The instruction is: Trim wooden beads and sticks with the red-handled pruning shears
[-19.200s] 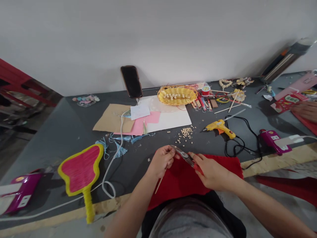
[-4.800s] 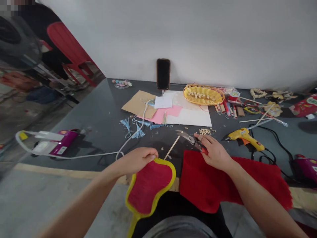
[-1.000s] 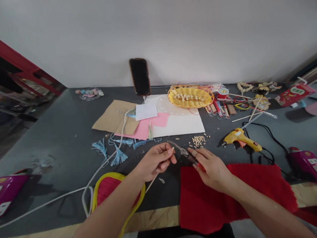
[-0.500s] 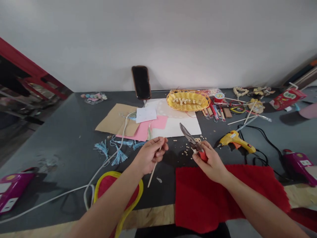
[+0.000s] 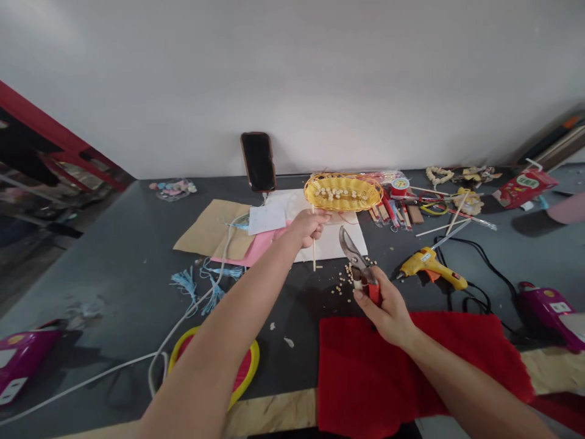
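My left hand reaches far over the table, closed on a thin wooden stick that hangs down from the fist. It is just short of the yellow woven basket with wooden beads in it. My right hand grips red-handled shears, blades pointing up and away. The shears hover over a scatter of loose wooden beads. A red cloth lies under my right forearm. A red fan with a yellow rim lies under my left arm, mostly hidden.
A yellow glue gun with a black cord lies right of the shears. Papers, blue tassels and a white cable cover the left middle. A phone leans on the wall. Purple devices sit at both sides.
My left hand has stretched forward from near the table's front to the basket, carrying the stick. My right hand has tilted the shears upward and stayed over the beads.
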Tool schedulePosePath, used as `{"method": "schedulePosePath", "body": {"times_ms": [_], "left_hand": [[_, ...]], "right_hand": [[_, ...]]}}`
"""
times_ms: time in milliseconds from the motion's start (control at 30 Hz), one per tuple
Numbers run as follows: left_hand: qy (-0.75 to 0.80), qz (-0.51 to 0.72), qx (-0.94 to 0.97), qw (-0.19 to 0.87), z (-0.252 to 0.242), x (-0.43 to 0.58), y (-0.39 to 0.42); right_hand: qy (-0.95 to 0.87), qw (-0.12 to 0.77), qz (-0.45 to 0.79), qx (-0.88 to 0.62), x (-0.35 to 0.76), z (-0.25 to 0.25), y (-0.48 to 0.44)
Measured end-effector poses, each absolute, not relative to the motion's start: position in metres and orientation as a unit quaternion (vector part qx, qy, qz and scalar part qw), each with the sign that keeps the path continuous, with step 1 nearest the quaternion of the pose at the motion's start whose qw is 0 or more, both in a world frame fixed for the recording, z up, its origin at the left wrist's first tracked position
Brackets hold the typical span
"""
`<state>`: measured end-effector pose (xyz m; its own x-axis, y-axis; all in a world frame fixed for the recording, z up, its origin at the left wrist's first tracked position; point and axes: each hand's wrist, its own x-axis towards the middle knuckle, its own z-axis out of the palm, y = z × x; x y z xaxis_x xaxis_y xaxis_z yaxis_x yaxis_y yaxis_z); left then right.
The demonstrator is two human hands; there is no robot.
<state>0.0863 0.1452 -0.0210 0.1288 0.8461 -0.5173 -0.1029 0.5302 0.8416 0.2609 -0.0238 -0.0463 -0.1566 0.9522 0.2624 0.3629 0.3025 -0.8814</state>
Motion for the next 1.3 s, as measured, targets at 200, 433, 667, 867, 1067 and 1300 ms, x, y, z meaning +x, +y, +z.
{"method": "schedulePosePath", "body": {"times_ms": [200,433,667,867,1067,1300], "left_hand": [[0.671,0.216,0.464,0.536,-0.006,0.051,0.176],[0.753,0.157,0.584,0.261,-0.019,0.03,0.225],[0.751,0.106,0.628,0.171,-0.037,0.05,0.246],[0.758,0.065,0.632,0.15,-0.03,0.054,0.243],[0.724,0.045,0.671,0.155,0.016,0.04,0.214],[0.566,-0.004,0.786,0.248,0.01,0.044,0.1]], "right_hand": [[-0.668,0.433,0.351,-0.494,0.262,-0.047,-0.022],[-0.661,0.423,0.374,-0.494,0.262,-0.047,-0.022],[-0.657,0.425,0.381,-0.493,0.262,-0.046,-0.022],[-0.658,0.427,0.38,-0.491,0.263,-0.045,-0.021],[-0.572,0.454,0.457,-0.508,0.266,-0.043,-0.02],[-0.547,0.478,0.44,-0.528,0.269,-0.042,-0.016]]}}
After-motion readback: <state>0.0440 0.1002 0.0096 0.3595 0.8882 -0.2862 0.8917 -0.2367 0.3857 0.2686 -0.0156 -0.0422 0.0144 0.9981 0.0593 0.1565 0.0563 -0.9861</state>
